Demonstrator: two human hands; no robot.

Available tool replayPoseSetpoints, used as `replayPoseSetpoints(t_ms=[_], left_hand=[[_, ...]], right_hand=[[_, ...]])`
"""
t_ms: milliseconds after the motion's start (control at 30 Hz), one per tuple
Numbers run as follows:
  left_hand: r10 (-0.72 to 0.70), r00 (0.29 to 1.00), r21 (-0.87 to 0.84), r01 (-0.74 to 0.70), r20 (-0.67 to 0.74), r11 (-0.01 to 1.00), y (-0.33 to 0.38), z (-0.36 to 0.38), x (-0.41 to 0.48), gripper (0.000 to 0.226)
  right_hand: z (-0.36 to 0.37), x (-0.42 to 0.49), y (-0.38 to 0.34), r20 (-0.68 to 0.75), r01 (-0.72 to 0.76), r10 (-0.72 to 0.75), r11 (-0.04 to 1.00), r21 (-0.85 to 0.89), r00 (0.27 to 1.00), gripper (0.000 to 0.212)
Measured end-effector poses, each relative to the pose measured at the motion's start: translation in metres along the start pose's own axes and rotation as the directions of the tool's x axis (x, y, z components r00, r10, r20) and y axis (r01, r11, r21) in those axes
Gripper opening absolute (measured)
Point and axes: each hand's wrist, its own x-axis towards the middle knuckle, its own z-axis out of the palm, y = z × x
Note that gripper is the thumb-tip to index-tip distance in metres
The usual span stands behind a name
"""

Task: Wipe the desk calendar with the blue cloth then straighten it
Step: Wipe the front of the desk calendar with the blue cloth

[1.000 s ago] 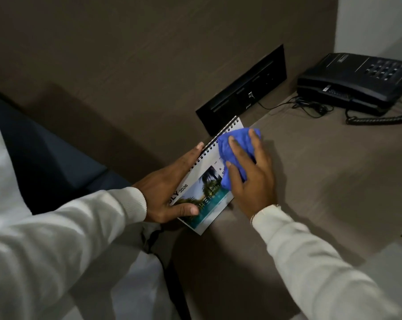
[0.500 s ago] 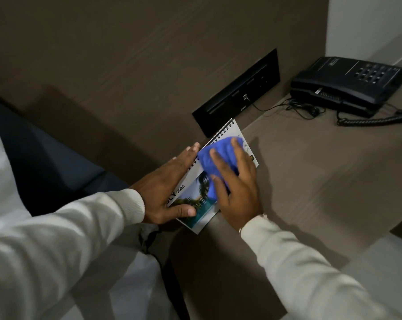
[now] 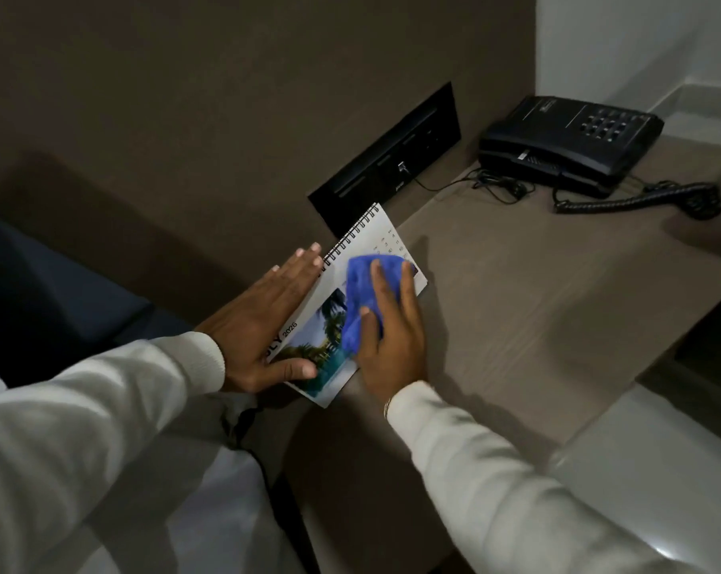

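The spiral-bound desk calendar [image 3: 371, 238] stands at the left end of the brown desk [image 3: 516, 308], its face showing a palm-tree photo and date grid. My left hand [image 3: 263, 325] steadies it, fingers flat along the spiral edge and thumb across the lower photo corner. My right hand [image 3: 391, 337] presses the crumpled blue cloth [image 3: 362, 292] flat against the middle of the calendar face. The cloth hides part of the photo and the dates.
A black wall socket panel [image 3: 391, 163] sits just behind the calendar. A black telephone [image 3: 570, 142] with a coiled cord [image 3: 640, 198] occupies the desk's far right. A dark cushion [image 3: 52, 292] and white bedding [image 3: 184, 511] lie to the left.
My right hand slid the blue cloth down the calendar face from its top corner toward the middle, uncovering the date grid. My left fingers straightened along the spiral edge.
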Motion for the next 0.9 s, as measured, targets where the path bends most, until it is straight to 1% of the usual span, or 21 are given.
replayPoseSetpoints(t_ms=[100,167,233,333,433,500,533,600,667,733,800,867,900], left_hand=[[-0.002,1.000,-0.006,0.002,0.012,1.000,0.000,-0.002,0.001,0.112],[0.000,1.000,-0.015,0.000,0.009,1.000,0.000,-0.002,0.001,0.111],[0.000,1.000,-0.023,0.000,0.008,1.000,-0.001,-0.001,0.001,0.111],[0.000,1.000,-0.004,0.000,0.012,1.000,-0.003,0.001,0.001,0.112],[0.003,1.000,0.008,-0.004,0.005,1.000,-0.003,0.002,0.001,0.112],[0.006,1.000,0.009,-0.006,-0.002,1.000,-0.004,0.002,0.001,0.112],[0.004,1.000,0.006,-0.004,-0.004,1.000,-0.004,0.002,0.001,0.112],[0.000,1.000,-0.006,0.000,0.000,1.000,-0.004,0.001,0.002,0.113],[-0.001,1.000,-0.007,0.001,0.005,1.000,-0.004,0.001,0.002,0.114],[0.000,1.000,-0.003,0.000,0.002,1.000,-0.004,0.001,0.002,0.113],[0.007,1.000,-0.006,-0.007,-0.007,1.000,-0.005,0.003,0.002,0.113],[0.015,1.000,-0.008,-0.015,-0.014,1.000,-0.006,0.005,0.002,0.112],[0.016,1.000,-0.008,-0.017,-0.016,1.000,-0.007,0.005,0.002,0.112]], right_hand=[[0.002,0.003,-0.004,-0.059,-0.201,0.203,0.979,0.039,0.977,0.053],[0.009,-0.015,-0.009,-0.075,-0.236,0.239,0.971,0.040,0.968,0.052],[0.018,-0.038,-0.012,-0.045,-0.230,0.231,0.973,0.028,0.972,0.052],[0.024,-0.054,-0.020,-0.007,-0.209,0.211,0.973,0.097,0.977,0.054],[0.015,-0.032,-0.023,-0.061,-0.141,0.153,0.977,0.162,0.986,0.053],[0.007,-0.002,-0.019,-0.063,-0.117,0.127,0.982,0.151,0.990,0.053],[0.003,0.011,-0.016,-0.036,-0.125,0.130,0.985,0.121,0.991,0.054],[0.000,0.021,-0.011,0.025,-0.186,0.185,0.981,0.059,0.982,0.055],[0.003,0.006,-0.008,0.018,-0.226,0.225,0.973,0.036,0.974,0.055],[0.010,-0.021,-0.008,-0.018,-0.213,0.213,0.977,0.025,0.977,0.053],[0.017,-0.042,-0.010,0.013,-0.202,0.202,0.979,-0.001,0.979,0.055],[0.019,-0.051,-0.013,0.076,-0.199,0.196,0.979,0.033,0.978,0.058],[0.018,-0.052,-0.015,0.077,-0.188,0.182,0.979,0.079,0.980,0.058]])
